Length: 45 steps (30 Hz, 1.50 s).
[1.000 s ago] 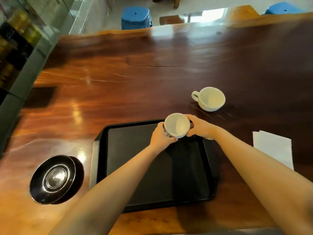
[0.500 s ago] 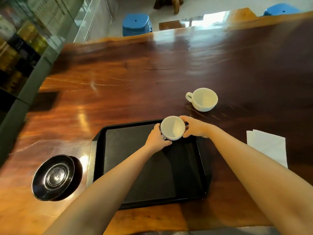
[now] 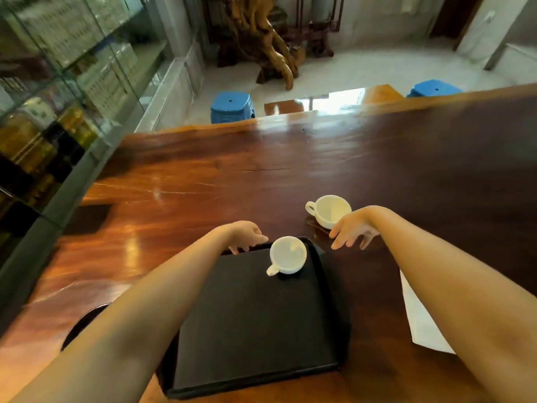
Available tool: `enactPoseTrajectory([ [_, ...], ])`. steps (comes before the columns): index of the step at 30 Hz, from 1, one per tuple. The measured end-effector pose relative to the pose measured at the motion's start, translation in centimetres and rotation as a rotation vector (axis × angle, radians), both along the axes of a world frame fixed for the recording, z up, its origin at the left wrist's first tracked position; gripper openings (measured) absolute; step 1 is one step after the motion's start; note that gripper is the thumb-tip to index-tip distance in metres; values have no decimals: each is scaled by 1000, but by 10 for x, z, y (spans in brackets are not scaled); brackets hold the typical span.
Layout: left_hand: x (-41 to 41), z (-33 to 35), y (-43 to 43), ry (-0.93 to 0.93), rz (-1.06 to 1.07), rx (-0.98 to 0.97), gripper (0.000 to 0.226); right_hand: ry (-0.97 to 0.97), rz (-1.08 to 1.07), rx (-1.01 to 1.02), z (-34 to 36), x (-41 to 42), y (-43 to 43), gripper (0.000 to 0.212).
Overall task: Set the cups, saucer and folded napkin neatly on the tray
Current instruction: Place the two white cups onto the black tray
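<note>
A black tray [image 3: 255,330] lies on the wooden table in front of me. One white cup [image 3: 287,258] stands upright in the tray's far right corner, handle toward me. A second white cup [image 3: 329,210] sits on the table beyond the tray. My left hand [image 3: 247,235] hovers open just left of the cup on the tray. My right hand [image 3: 353,231] is open, fingers spread, right beside the second cup without gripping it. The white folded napkin [image 3: 421,321] lies right of the tray, partly hidden by my right forearm. The black saucer [image 3: 84,318] peeks out under my left forearm.
The dark wooden table [image 3: 290,170] stretches far ahead. A glass cabinet [image 3: 58,97] stands along the left side. Two blue stools [image 3: 231,107] sit past the table's far edge, near a carved root sculpture [image 3: 267,39].
Both hands let go of the cup, which now stands alone on the tray. My right hand moved right toward the second cup; the left drew back a little. The view tilted upward.
</note>
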<state>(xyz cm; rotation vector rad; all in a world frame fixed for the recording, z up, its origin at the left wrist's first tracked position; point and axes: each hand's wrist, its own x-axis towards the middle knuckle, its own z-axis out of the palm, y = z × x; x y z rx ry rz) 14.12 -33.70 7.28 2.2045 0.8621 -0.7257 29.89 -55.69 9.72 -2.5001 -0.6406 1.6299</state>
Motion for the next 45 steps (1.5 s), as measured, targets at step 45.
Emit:
enactPoseTrajectory([
  [45, 204, -112, -25, -182, -95, -601, 71, 83, -503, 596, -142, 111, -17, 88],
])
